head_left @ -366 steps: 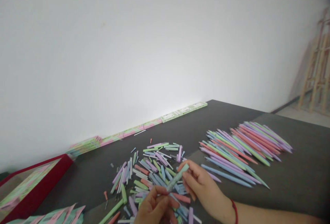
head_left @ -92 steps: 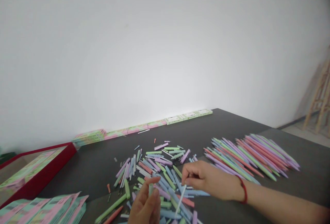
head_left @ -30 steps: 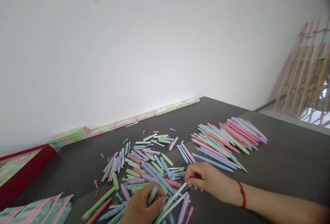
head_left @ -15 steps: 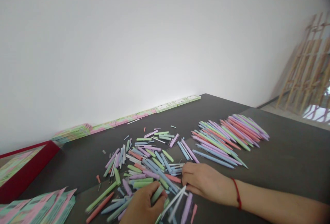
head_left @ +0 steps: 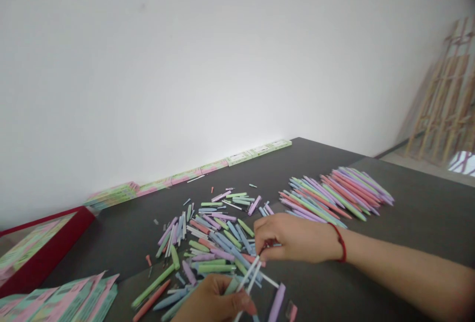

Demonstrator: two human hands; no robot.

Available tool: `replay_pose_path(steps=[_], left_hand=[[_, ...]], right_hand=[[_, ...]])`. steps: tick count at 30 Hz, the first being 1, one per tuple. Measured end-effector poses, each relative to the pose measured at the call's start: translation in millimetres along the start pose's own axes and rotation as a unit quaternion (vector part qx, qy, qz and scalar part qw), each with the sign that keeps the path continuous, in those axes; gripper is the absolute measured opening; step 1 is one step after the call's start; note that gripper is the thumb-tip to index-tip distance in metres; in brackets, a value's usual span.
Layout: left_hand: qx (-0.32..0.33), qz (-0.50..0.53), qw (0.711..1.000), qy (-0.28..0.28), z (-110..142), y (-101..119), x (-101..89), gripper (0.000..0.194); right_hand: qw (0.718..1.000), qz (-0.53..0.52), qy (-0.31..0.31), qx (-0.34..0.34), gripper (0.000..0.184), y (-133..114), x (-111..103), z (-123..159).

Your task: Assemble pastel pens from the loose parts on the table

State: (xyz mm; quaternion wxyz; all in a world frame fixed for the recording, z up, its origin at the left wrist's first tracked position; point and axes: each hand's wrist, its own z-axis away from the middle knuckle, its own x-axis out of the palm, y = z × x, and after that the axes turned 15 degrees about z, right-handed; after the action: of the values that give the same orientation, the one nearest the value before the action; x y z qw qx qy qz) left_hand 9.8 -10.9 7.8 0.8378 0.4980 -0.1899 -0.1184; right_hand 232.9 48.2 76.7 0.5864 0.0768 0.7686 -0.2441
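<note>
Bare forearms, red cord bracelet (head_left: 342,249) — right wrist

Bare table (head_left: 426,213) beyond pen row (head_left: 337,193)

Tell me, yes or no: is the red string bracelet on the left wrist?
No. The red string bracelet circles the wrist of the right hand, which reaches in from the right over the scattered pastel pen parts.

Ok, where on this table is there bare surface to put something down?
Bare table lies right of the sorted pens, beyond the right forearm. A second bare strip runs between the red tray and the loose pen parts. It is crowded in the middle, where the right hand and left hand work.
</note>
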Motion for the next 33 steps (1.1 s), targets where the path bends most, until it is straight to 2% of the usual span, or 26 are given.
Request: replay_pose_path(steps=[2,4,6,8,10,11,13,18,21,25,33], left_hand=[[-0.019,0.041,0.999,-0.022,-1.2,-1.7,-3.9,0.04],[-0.034,0.059,0.997,-0.041,-1.1,-0.4,-5.3,0.041],[-0.049,0.078,0.995,-0.048,-0.8,1.4,-5.4,0.039],[-0.053,0.083,0.994,-0.051,-1.8,0.9,-6.1,0.039],[-0.045,0.085,0.994,-0.053,-4.8,-2.6,-7.8,0.042],[-0.039,0.088,0.994,-0.055,-6.9,-5.1,-8.9,0.043],[-0.028,0.093,0.993,-0.06,-11.0,-10.0,-11.1,0.046],[-0.005,0.072,0.997,-0.03,-14.5,-13.2,-14.2,0.052],[0.016,0.066,0.998,-0.007,-11.5,-8.6,-12.2,0.051],[0.012,0.075,0.997,-0.006,-8.3,-3.6,-6.4,0.043],[-0.005,0.095,0.995,-0.03,-7.0,-2.6,-4.3,0.039]], right_hand=[[0.994,-0.101,0.009,0.047,0.021,5.3,1.8,-0.7],[0.969,-0.216,0.008,0.119,0.022,7.6,8.6,0.4],[0.921,-0.349,0.011,0.174,0.024,6.1,20.0,1.8],[0.856,-0.476,0.026,0.2,0.031,1.7,34.2,2.0],[0.8,-0.562,0.037,0.208,0.034,-3.7,48.4,0.5],[0.785,-0.581,0.043,0.211,0.033,-6.4,54.5,-0.8],[0.783,-0.581,0.061,0.213,0.029,-11.2,63.4,-4.0],[0.825,-0.503,0.128,0.223,0.033,-18.1,67.0,-10.8],[0.834,-0.474,0.153,0.235,0.037,-18.0,65.8,-12.3],[0.836,-0.467,0.141,0.251,0.039,-17.2,65.5,-12.1],[0.842,-0.462,0.129,0.247,0.04,-20.1,60.6,-11.2]])
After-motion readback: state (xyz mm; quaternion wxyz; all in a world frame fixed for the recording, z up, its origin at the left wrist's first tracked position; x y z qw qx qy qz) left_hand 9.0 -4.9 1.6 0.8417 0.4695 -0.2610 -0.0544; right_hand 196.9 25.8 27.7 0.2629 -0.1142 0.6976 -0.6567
